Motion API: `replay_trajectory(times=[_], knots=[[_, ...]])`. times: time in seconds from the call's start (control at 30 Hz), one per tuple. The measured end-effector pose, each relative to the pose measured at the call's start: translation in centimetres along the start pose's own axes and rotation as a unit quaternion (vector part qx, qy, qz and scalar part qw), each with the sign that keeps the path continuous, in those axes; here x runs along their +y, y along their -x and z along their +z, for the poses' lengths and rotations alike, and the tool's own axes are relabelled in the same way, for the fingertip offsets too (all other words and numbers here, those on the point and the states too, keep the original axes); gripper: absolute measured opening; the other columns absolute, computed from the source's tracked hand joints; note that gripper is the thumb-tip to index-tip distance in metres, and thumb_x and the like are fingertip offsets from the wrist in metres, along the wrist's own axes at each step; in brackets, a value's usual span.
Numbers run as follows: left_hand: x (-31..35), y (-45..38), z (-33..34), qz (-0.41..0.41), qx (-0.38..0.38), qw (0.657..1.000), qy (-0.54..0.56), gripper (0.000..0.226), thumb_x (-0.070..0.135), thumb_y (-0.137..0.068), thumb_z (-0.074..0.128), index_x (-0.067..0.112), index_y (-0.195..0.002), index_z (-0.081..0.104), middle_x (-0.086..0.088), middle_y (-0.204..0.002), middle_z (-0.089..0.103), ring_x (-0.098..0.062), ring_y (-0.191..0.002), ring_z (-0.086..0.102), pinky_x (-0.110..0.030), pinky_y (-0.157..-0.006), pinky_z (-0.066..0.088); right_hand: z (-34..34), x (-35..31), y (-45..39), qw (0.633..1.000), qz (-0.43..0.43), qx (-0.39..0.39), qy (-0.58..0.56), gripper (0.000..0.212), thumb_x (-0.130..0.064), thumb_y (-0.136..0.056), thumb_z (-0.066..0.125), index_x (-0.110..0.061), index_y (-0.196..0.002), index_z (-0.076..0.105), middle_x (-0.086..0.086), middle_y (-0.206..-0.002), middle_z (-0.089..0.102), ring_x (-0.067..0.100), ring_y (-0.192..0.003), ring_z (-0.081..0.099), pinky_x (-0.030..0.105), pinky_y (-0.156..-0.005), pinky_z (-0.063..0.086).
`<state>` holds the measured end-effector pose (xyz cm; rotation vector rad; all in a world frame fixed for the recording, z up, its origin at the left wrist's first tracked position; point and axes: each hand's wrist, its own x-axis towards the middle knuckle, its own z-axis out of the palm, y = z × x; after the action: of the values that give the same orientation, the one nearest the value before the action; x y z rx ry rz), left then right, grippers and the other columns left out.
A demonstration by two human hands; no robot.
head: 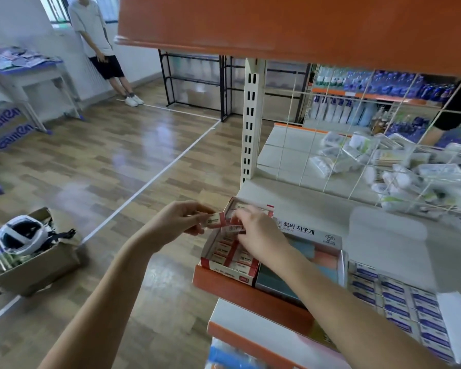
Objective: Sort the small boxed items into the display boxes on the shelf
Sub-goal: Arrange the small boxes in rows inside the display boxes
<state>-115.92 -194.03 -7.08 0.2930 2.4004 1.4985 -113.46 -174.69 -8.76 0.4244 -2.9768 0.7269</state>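
Observation:
A red-and-white display box (210,263) stands at the left end of the shelf (304,198), filled with several small red-and-white boxed items. My left hand (179,222) hovers just left of it and pinches one small boxed item (215,219). Over the display box my right hand (258,235) grips another small boxed item (234,229) with a barcode showing. To the right stands a white display box (312,234) with Korean lettering and pastel items inside. Further right lies a tray of blue-and-white boxed items (399,302).
An orange upper shelf (290,25) hangs overhead. A wire grid (357,145) backs the shelf, with packaged goods behind it. A cardboard box (32,259) holding a headset sits on the wooden floor at left. A person (99,43) leans against the far wall by a table (24,73).

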Motion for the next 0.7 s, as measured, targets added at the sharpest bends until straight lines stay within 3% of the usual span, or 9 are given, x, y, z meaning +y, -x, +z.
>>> replay_trajectory(times=[0.07, 0.2, 0.4, 0.5, 0.7], knots=[[0.0, 0.1, 0.0, 0.000, 0.002, 1.000, 0.007, 0.015, 0.010, -0.089, 0.058, 0.020, -0.095, 0.068, 0.003, -0.073, 0.068, -0.005, -0.064, 0.063, -0.017, -0.063, 0.052, 0.1, -0.2, 0.2, 1.000, -0.012, 0.002, 0.009, 0.029, -0.003, -0.087, 0.055, -0.014, -0.114, 0.056, 0.004, -0.114, 0.057, 0.021, -0.103, 0.055, 0.029, -0.082, 0.047], [0.0, 0.5, 0.1, -0.001, -0.002, 1.000, 0.016, 0.015, 0.010, -0.089, 0.058, 0.018, -0.095, 0.068, 0.007, -0.070, 0.069, -0.004, -0.063, 0.062, -0.016, -0.062, 0.051, -0.1, -0.1, 0.4, 1.000, -0.013, 0.020, 0.000, 0.020, -0.020, -0.093, 0.056, -0.012, -0.111, 0.053, 0.004, -0.091, 0.059, 0.015, -0.079, 0.057, 0.025, -0.068, 0.047], [0.1, 1.0, 0.1, -0.002, -0.007, 1.000, 0.016, 0.016, 0.009, -0.089, 0.057, 0.019, -0.094, 0.068, 0.007, -0.071, 0.069, -0.004, -0.062, 0.062, -0.016, -0.061, 0.051, 0.4, 0.1, 0.3, 0.998, -0.017, 0.051, 0.035, 0.025, -0.022, -0.092, 0.057, -0.008, -0.113, 0.058, 0.004, -0.110, 0.052, 0.019, -0.094, 0.060, 0.026, -0.082, 0.050], [0.0, 1.2, 0.2, -0.001, -0.002, 1.000, 0.020, 0.017, 0.008, -0.089, 0.058, 0.019, -0.095, 0.069, 0.007, -0.069, 0.069, -0.005, -0.063, 0.062, -0.018, -0.064, 0.053, 0.6, 0.3, 0.5, 0.998, -0.020, 0.031, 0.047, 0.031, -0.025, -0.090, 0.061, -0.010, -0.117, 0.057, 0.004, -0.112, 0.053, 0.019, -0.101, 0.057, 0.025, -0.085, 0.046], [0.0, 1.5, 0.5, -0.002, -0.003, 1.000, 0.018, 0.016, 0.009, -0.089, 0.059, 0.018, -0.097, 0.069, 0.006, -0.068, 0.069, -0.008, -0.066, 0.063, -0.019, -0.063, 0.051, 0.6, 0.3, 0.3, 0.995, -0.021, 0.054, 0.086, 0.023, -0.028, -0.091, 0.058, -0.010, -0.104, 0.056, 0.002, -0.108, 0.053, 0.017, -0.101, 0.052, 0.026, -0.078, 0.046]])
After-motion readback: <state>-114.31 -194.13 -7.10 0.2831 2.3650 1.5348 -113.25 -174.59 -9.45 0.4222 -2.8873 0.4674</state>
